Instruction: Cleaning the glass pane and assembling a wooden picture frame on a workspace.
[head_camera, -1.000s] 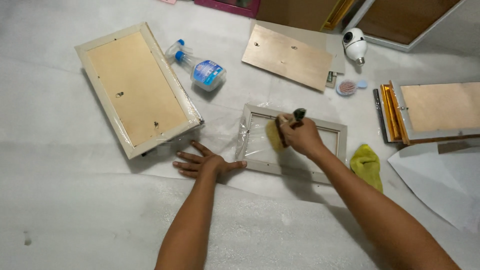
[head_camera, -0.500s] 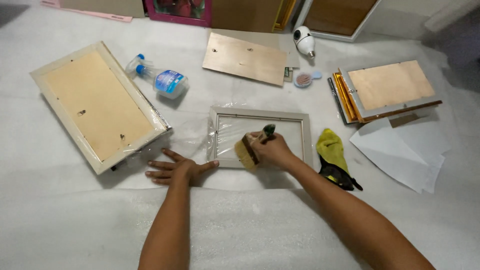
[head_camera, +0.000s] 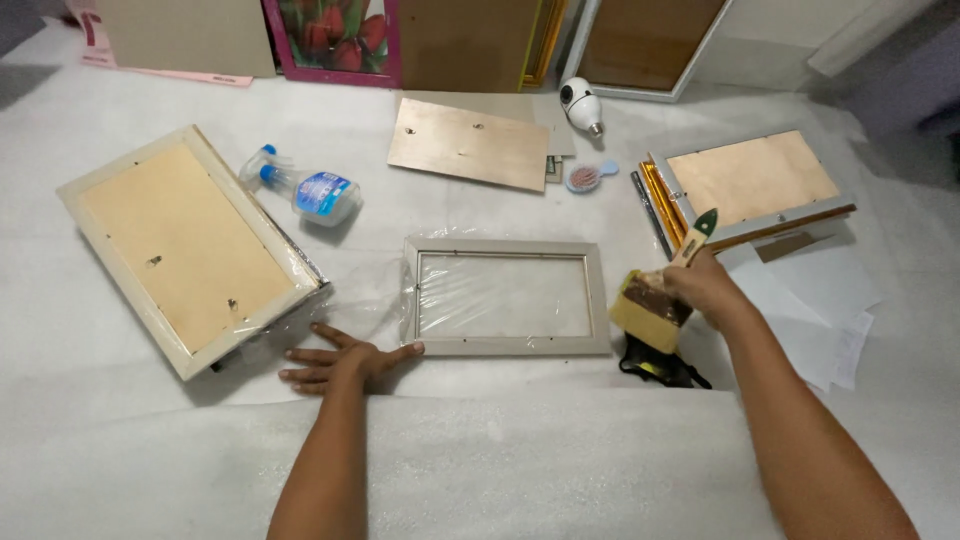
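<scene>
A pale grey picture frame (head_camera: 505, 245) lies flat in the middle, with clear plastic film (head_camera: 500, 295) over its opening. My left hand (head_camera: 345, 362) rests flat and spread on the white sheet, its thumb by the frame's lower left corner. My right hand (head_camera: 705, 285) holds a wide paintbrush (head_camera: 655, 300) with yellowish bristles and a wooden, green-tipped handle, just right of the frame and off it. A yellow and black cloth (head_camera: 660, 365) lies under the brush.
A larger frame (head_camera: 185, 250) lies backing-up at left, a spray bottle (head_camera: 305, 190) beside it. A loose backing board (head_camera: 470, 145), a small pink brush (head_camera: 585, 178), a white camera-like device (head_camera: 580, 100), another frame (head_camera: 750, 185), white paper sheets (head_camera: 820, 310). Framed pictures lean along the back.
My right hand has carried the brush from the frame's left inner side across to beyond its right edge. The left hand stays flat. The camera view has tilted and shifted.
</scene>
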